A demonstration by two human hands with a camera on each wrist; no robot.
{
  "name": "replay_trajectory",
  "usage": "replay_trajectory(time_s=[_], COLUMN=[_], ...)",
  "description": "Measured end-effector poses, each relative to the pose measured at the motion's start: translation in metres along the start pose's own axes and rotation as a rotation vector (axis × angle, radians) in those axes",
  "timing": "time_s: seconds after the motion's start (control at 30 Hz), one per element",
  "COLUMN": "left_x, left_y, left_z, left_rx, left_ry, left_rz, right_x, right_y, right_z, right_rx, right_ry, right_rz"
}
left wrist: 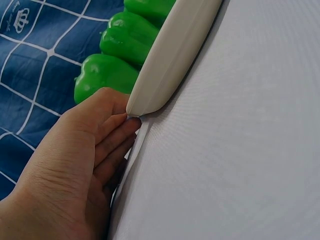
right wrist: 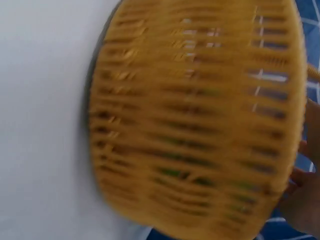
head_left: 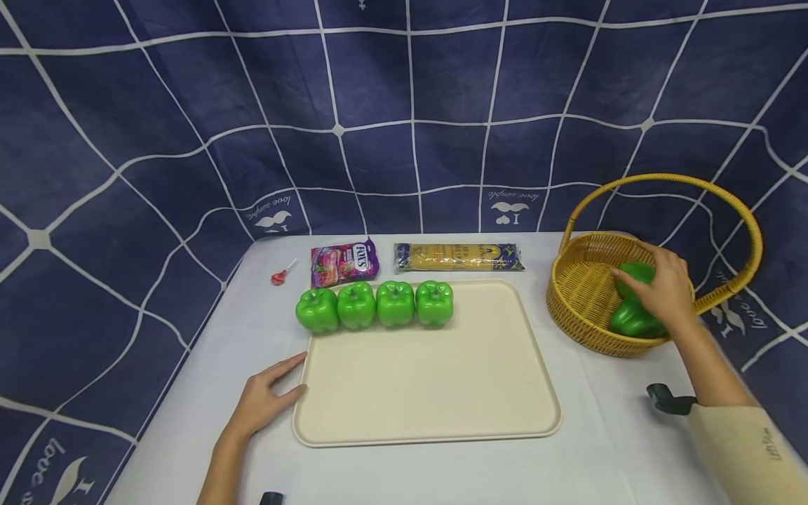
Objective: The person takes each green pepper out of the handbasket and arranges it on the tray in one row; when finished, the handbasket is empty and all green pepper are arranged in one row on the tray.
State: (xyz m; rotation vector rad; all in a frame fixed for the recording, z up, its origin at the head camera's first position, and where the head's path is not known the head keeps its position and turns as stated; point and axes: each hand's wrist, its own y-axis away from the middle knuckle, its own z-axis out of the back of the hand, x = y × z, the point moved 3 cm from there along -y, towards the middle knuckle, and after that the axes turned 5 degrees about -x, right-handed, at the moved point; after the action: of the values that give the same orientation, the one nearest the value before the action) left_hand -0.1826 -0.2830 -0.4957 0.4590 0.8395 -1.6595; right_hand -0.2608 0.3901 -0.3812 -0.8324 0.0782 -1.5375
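My left hand (head_left: pixel 261 400) rests at the left edge of a cream tray (head_left: pixel 429 386), thumb and fingers spread. In the left wrist view its fingertips touch the tray's rim (left wrist: pixel 172 60). Several green bell peppers (head_left: pixel 395 304) stand in a row along the tray's back edge, the leftmost overlapping its corner. My right hand (head_left: pixel 665 287) reaches into a yellow wicker basket (head_left: pixel 577 322), thumb and fingers apart around a green pepper (head_left: pixel 636 275). Another pepper (head_left: pixel 634 319) lies nearer me. In the right wrist view the basket wall (right wrist: pixel 190 115) hides most of the hand.
Behind the tray lie a purple Fox's candy bag (head_left: pixel 344 263) and a long yellow pasta packet (head_left: pixel 459 257). A red lollipop (head_left: pixel 279 276) lies at the back left. The basket's tall arched handle (head_left: pixel 669 177) rises beside my right arm. A dark blue patterned cloth (head_left: pixel 442 126) hangs behind.
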Motion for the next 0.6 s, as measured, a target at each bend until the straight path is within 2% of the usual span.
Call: replay_trajectory(time_s=[0.1, 0.3, 0.6], left_x=[-0.001, -0.001, -0.001], left_y=[0.0, 0.0, -0.001], left_z=[0.0, 0.0, 0.0], left_rx=[0.003, 0.009, 0.012], left_ry=[0.0, 0.009, 0.006], left_rz=[0.002, 0.011, 0.007], right_x=[-0.014, -0.033, -0.042], right_y=[0.0, 0.002, 0.0], right_z=[-0.001, -0.006, -0.01], right_rx=[0.035, 0.198, 0.268], right_ry=[0.042, 0.124, 0.137], right_rz=[-0.061, -0.152, -0.123])
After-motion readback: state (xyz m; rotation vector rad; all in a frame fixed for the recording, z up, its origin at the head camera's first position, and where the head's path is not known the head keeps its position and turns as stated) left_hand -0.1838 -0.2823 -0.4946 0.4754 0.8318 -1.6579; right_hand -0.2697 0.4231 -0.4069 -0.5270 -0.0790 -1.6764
